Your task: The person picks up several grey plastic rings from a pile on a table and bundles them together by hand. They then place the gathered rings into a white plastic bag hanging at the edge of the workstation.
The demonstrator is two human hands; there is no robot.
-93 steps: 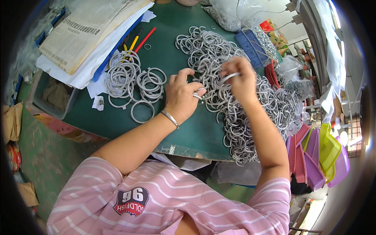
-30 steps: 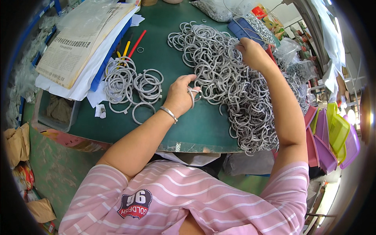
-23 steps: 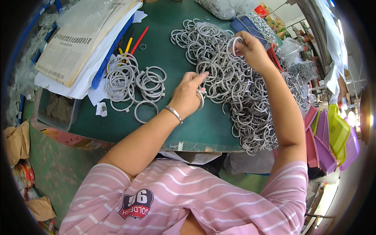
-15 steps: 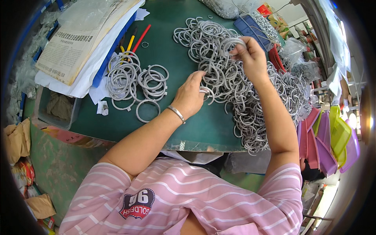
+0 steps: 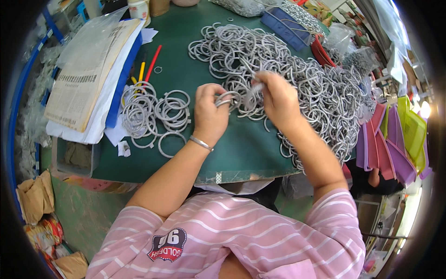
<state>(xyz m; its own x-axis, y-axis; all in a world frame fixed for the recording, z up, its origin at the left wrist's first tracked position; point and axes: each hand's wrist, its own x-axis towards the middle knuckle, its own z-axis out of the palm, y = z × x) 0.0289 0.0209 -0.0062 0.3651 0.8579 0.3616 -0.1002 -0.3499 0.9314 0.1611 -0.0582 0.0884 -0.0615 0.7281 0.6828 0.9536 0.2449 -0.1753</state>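
My left hand (image 5: 211,114), with a silver bangle on its wrist, is closed around a grey metal ring (image 5: 224,98) at the near left edge of a big heap of similar grey rings (image 5: 316,90). Just to its right, my right hand (image 5: 281,100) pinches another ring (image 5: 253,95), which is smeared by motion. Both hands are close together above the green table (image 5: 232,153). Left of my left hand lie bigger ribbed grey rings (image 5: 139,111) in two loose clusters, with one single ring (image 5: 170,145) nearer me.
Red (image 5: 153,63) and yellow (image 5: 141,69) handled tools lie behind the clusters. Newspaper (image 5: 76,88) covers a blue-edged stack at left, above a clear bin (image 5: 76,156). A blue tray (image 5: 285,28) and a red bowl (image 5: 320,51) stand behind the heap. Purple and green plastic trays (image 5: 395,144) are at right.
My right hand has come down and left from above the heap toward my left hand, bringing its ring. My left hand has moved slightly left, still holding a ring. The view has shifted a little.
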